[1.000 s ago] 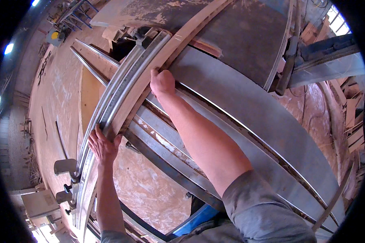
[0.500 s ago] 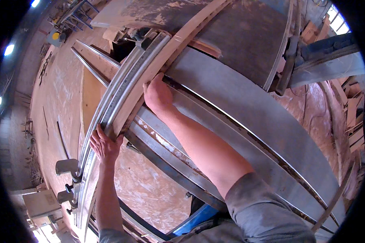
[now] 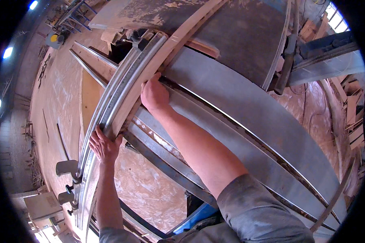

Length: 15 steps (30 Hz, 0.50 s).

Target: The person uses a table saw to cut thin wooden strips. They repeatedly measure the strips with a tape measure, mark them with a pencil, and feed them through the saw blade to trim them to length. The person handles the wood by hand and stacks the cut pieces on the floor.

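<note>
A long, narrow wooden board [image 3: 152,67] lies along the metal rail and crosses the left end of a grey metal machine table [image 3: 215,85]. My right hand [image 3: 155,93] is closed on the board's near edge, its knuckles over the tabletop; its fingertips are partly hidden. Lower down, my left hand [image 3: 105,146] grips the same board, the thumb on the right side and the fingers on the left, by the rail. The silver guide rail [image 3: 123,83] with a scale strip runs just left of the board.
Black-knobbed metal brackets [image 3: 67,168] stick out from the rail's lower left. Two metal bars [image 3: 89,68] project leftward beyond it. A dark panel [image 3: 239,40] lies at the far side. Wood offcuts [image 3: 355,109] are piled at right. A cardboard box [image 3: 42,204] stands at lower left.
My right hand and forearm have shifted slightly left, and the view has moved a little too. My left hand stays at about the same spot. Both hands keep their hold on the board.
</note>
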Each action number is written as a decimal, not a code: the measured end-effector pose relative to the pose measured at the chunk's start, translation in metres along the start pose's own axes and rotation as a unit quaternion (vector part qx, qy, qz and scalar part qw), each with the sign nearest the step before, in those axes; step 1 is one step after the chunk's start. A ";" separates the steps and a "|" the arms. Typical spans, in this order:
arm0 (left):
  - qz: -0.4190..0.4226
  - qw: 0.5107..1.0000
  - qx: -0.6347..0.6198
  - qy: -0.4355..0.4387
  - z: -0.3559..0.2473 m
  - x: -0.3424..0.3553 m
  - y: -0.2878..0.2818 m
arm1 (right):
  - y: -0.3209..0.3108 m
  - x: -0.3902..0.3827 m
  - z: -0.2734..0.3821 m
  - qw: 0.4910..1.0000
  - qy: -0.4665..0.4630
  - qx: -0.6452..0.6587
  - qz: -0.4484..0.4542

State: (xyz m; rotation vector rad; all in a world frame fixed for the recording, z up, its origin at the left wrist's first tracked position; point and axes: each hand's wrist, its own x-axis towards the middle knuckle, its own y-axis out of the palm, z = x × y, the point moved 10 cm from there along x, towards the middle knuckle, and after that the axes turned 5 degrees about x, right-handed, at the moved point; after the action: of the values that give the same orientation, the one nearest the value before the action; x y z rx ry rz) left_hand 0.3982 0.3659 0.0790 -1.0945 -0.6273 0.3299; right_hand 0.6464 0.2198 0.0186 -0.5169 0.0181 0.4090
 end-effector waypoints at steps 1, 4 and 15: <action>0.007 1.000 -0.002 -0.006 -0.001 0.001 0.001 | 0.000 0.001 -0.001 1.000 0.002 0.006 0.000; -0.010 1.000 0.001 -0.007 -0.001 -0.002 -0.001 | 0.001 -0.002 -0.002 1.000 0.001 0.008 0.004; -0.028 1.000 -0.003 0.010 0.000 -0.003 0.001 | -0.001 -0.001 0.001 1.000 -0.018 0.002 0.000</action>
State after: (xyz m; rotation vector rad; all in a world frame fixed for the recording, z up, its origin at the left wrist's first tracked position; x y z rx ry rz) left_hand 0.3962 0.3643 0.0773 -1.0837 -0.6397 0.2690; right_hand 0.6462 0.2192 0.0201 -0.5054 -0.0159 0.4181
